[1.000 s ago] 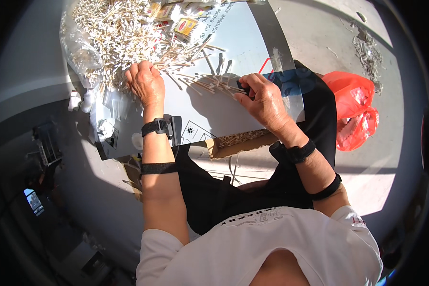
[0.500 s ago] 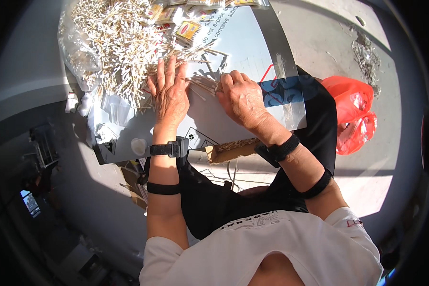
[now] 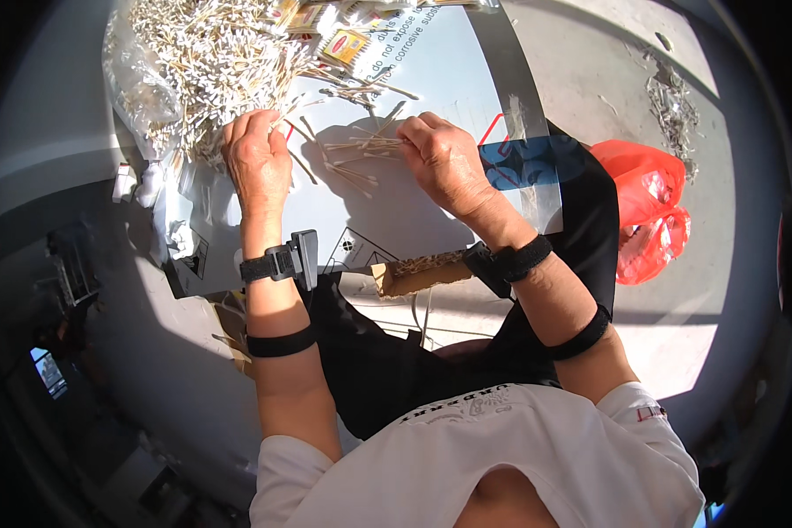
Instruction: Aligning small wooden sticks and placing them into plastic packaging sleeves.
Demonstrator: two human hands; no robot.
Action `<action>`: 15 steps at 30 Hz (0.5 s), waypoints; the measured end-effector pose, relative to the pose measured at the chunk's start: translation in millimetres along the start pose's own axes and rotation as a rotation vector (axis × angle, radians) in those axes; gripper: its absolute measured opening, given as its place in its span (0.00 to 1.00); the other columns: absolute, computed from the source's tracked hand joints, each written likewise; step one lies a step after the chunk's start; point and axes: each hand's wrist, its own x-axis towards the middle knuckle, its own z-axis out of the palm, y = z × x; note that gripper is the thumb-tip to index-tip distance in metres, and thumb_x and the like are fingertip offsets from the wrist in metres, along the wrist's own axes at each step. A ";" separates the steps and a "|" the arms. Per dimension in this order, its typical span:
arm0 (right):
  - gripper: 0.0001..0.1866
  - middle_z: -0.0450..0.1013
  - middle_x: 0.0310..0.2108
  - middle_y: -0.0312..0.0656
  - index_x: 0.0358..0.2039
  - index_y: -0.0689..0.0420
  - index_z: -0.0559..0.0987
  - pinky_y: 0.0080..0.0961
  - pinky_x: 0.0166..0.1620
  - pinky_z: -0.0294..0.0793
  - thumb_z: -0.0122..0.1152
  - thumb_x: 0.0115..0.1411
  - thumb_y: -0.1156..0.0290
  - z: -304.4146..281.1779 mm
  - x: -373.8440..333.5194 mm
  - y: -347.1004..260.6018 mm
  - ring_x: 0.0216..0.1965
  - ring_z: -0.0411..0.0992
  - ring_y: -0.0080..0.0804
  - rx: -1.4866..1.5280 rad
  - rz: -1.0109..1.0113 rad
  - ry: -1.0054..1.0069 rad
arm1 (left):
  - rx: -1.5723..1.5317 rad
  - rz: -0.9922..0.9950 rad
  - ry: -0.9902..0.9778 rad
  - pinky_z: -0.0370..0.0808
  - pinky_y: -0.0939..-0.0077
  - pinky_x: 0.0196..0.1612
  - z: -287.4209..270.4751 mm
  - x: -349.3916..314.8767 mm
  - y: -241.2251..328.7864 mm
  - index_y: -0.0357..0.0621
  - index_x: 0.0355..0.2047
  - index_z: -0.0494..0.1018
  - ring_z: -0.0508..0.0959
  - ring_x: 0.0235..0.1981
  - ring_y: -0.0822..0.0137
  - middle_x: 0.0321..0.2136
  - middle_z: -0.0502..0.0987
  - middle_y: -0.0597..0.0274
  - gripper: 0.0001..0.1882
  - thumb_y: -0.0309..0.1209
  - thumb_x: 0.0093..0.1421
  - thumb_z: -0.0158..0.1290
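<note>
A large heap of cotton swabs (image 3: 211,62) covers the upper left of the grey sheet (image 3: 352,207). At the heap's lower edge is my left hand (image 3: 257,163), its fingers curled in and the fingertips mostly hidden. Further right, my right hand (image 3: 444,163) is closed just above the sheet, with swab ends showing at its fingertips. Several loose cotton swabs (image 3: 348,172) lie scattered between the two hands. More stick out of the heap toward the right, below a small yellow-labelled swab pack (image 3: 345,46).
A clear plastic bag (image 3: 141,88) edges the heap at left. More small packs (image 3: 312,18) lie at the top. An open cardboard box (image 3: 422,275) holding swabs sits below the sheet's near edge. A red plastic bag (image 3: 647,185) rests on the floor at right.
My left hand has moved left from the swabs beside the heap, and its spread fingers have curled. Loose swabs now lie spread where it was. My right hand has barely moved.
</note>
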 end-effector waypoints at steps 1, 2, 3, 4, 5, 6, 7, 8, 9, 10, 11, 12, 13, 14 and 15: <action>0.02 0.73 0.27 0.45 0.28 0.58 0.75 0.35 0.33 0.75 0.57 0.53 0.76 -8.1 -1.7 0.2 0.30 0.74 0.44 0.091 0.075 -0.003 | -0.002 -0.005 -0.003 0.67 0.59 0.49 -0.4 -12.6 5.9 0.45 0.37 0.75 0.72 0.46 0.54 0.40 0.75 0.57 0.13 0.19 0.50 0.54; 0.02 0.74 0.27 0.45 0.27 0.59 0.75 0.34 0.33 0.75 0.58 0.53 0.76 -11.8 -4.4 3.5 0.30 0.75 0.45 0.154 0.117 0.016 | -0.139 -0.142 -0.024 0.68 0.62 0.45 2.2 -28.2 16.4 0.43 0.33 0.74 0.72 0.40 0.54 0.34 0.75 0.56 0.11 0.18 0.49 0.54; 0.01 0.74 0.27 0.46 0.27 0.60 0.76 0.34 0.32 0.75 0.58 0.53 0.77 -16.8 -5.9 4.6 0.29 0.75 0.45 0.217 0.157 0.040 | -0.274 -0.276 -0.040 0.69 0.64 0.42 2.5 -41.3 26.5 0.41 0.30 0.73 0.73 0.34 0.54 0.28 0.74 0.56 0.09 0.17 0.48 0.54; 0.01 0.75 0.27 0.47 0.27 0.62 0.76 0.33 0.32 0.75 0.58 0.52 0.78 -19.9 -8.5 3.6 0.29 0.75 0.46 0.302 0.205 0.073 | -0.270 -0.255 -0.029 0.70 0.63 0.41 4.7 -54.2 31.6 0.41 0.30 0.73 0.73 0.34 0.53 0.27 0.74 0.56 0.10 0.16 0.47 0.53; 0.01 0.75 0.27 0.47 0.27 0.62 0.76 0.33 0.32 0.75 0.58 0.52 0.78 -19.9 -12.2 3.6 0.29 0.75 0.46 0.299 0.207 0.069 | -0.266 -0.233 -0.018 0.70 0.63 0.40 7.8 -65.5 36.8 0.40 0.30 0.73 0.74 0.34 0.53 0.27 0.73 0.55 0.10 0.15 0.46 0.53; 0.02 0.75 0.27 0.47 0.27 0.62 0.77 0.32 0.32 0.75 0.58 0.52 0.78 -19.9 -14.8 2.1 0.29 0.75 0.46 0.324 0.245 0.091 | -0.295 -0.289 0.011 0.70 0.62 0.39 10.7 -75.4 41.7 0.40 0.30 0.73 0.74 0.34 0.53 0.27 0.74 0.55 0.11 0.14 0.46 0.53; 0.02 0.76 0.27 0.47 0.27 0.62 0.77 0.32 0.32 0.75 0.59 0.52 0.78 -20.2 -17.1 0.3 0.29 0.75 0.46 0.348 0.284 0.115 | -0.302 -0.290 0.046 0.71 0.62 0.37 14.6 -80.9 42.6 0.40 0.31 0.73 0.74 0.33 0.52 0.27 0.74 0.54 0.12 0.12 0.47 0.52; 0.02 0.75 0.26 0.47 0.27 0.61 0.76 0.33 0.31 0.75 0.58 0.52 0.78 -20.7 -19.0 -2.1 0.28 0.75 0.46 0.348 0.276 0.089 | -0.313 -0.264 0.081 0.72 0.65 0.37 18.4 -82.3 40.0 0.40 0.32 0.74 0.75 0.32 0.55 0.27 0.75 0.55 0.12 0.12 0.48 0.52; 0.02 0.75 0.26 0.47 0.27 0.61 0.76 0.33 0.31 0.75 0.58 0.52 0.78 -18.8 -22.6 -3.2 0.28 0.75 0.46 0.348 0.273 0.085 | -0.324 -0.240 0.116 0.73 0.68 0.36 22.5 -81.3 36.5 0.40 0.33 0.74 0.76 0.31 0.57 0.27 0.75 0.56 0.13 0.12 0.48 0.52; 0.01 0.74 0.26 0.46 0.27 0.60 0.76 0.33 0.32 0.75 0.59 0.52 0.78 -15.2 -26.9 -4.0 0.28 0.75 0.45 0.272 0.202 0.060 | -0.322 -0.243 0.119 0.73 0.68 0.36 24.9 -79.9 31.8 0.40 0.33 0.74 0.76 0.31 0.57 0.27 0.75 0.56 0.13 0.12 0.48 0.52; 0.01 0.74 0.26 0.46 0.26 0.59 0.76 0.34 0.32 0.74 0.59 0.51 0.77 -12.9 -30.2 -5.5 0.28 0.75 0.44 0.197 0.130 0.035 | -0.427 -0.311 0.128 0.73 0.72 0.36 26.2 -77.7 26.0 0.39 0.35 0.74 0.76 0.30 0.61 0.28 0.76 0.57 0.13 0.12 0.49 0.52; 0.03 0.72 0.28 0.44 0.28 0.60 0.76 0.30 0.33 0.74 0.60 0.51 0.79 -14.5 -32.9 -6.7 0.29 0.73 0.44 0.131 0.083 -0.011 | -0.536 -0.379 0.134 0.73 0.75 0.35 26.9 -74.0 24.1 0.39 0.36 0.74 0.76 0.29 0.65 0.28 0.76 0.59 0.14 0.12 0.50 0.53; 0.03 0.72 0.28 0.44 0.28 0.60 0.76 0.30 0.33 0.74 0.60 0.51 0.79 -13.3 -35.0 -6.6 0.29 0.73 0.44 0.132 0.081 -0.014 | -0.692 -0.392 0.152 0.73 0.79 0.36 26.9 -71.0 22.5 0.39 0.39 0.74 0.75 0.28 0.71 0.29 0.77 0.61 0.15 0.13 0.51 0.54; 0.04 0.71 0.29 0.43 0.28 0.60 0.76 0.31 0.34 0.74 0.61 0.50 0.79 -10.3 -37.6 -6.2 0.31 0.73 0.44 0.073 0.000 0.014 | -0.747 -0.425 0.104 0.73 0.79 0.37 23.9 -71.7 21.1 0.39 0.41 0.73 0.76 0.30 0.70 0.30 0.77 0.60 0.16 0.14 0.51 0.54; 0.05 0.71 0.30 0.42 0.28 0.59 0.76 0.32 0.35 0.74 0.62 0.48 0.78 -9.8 -39.1 -5.5 0.34 0.72 0.44 0.009 -0.076 0.044 | -0.808 -0.456 0.052 0.73 0.78 0.39 22.2 -69.8 23.1 0.39 0.42 0.73 0.76 0.31 0.69 0.30 0.77 0.60 0.17 0.14 0.51 0.55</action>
